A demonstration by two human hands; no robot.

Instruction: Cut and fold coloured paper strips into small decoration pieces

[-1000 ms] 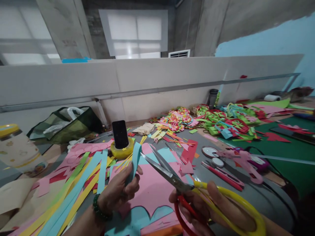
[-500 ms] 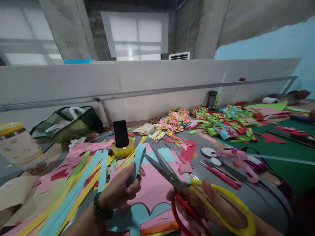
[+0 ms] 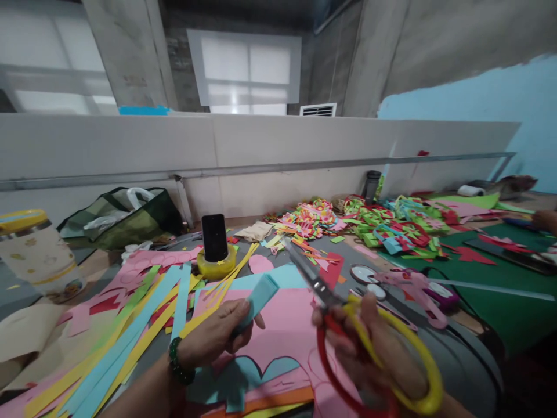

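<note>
Pinched between the thumb and fingers of my left hand [image 3: 224, 331] is a folded light blue strip [image 3: 261, 295], its flat end pointing up and right. A green bead bracelet circles that wrist. My right hand [image 3: 369, 342] is wrapped round scissors [image 3: 319, 285] with one yellow and one red handle loop. Their blades look nearly together, somewhat blurred, and point up and left, apart from the strip. Beneath both hands lie pink sheets [image 3: 282, 313] and a light blue cut-out [image 3: 243, 377].
Long paper strips [image 3: 126, 342] lie at the left. A phone [image 3: 214, 238] stands in a yellow tape roll [image 3: 216, 264]. Behind are heaps of paper pieces [image 3: 311, 219]. A pink glue gun [image 3: 418, 290] lies right. Another person's hand [image 3: 546, 222] shows at the right edge.
The scissors have come away from the blue strip and their blades have closed. The strip's looped end is now flat and short. A pink oval shows on the table.
</note>
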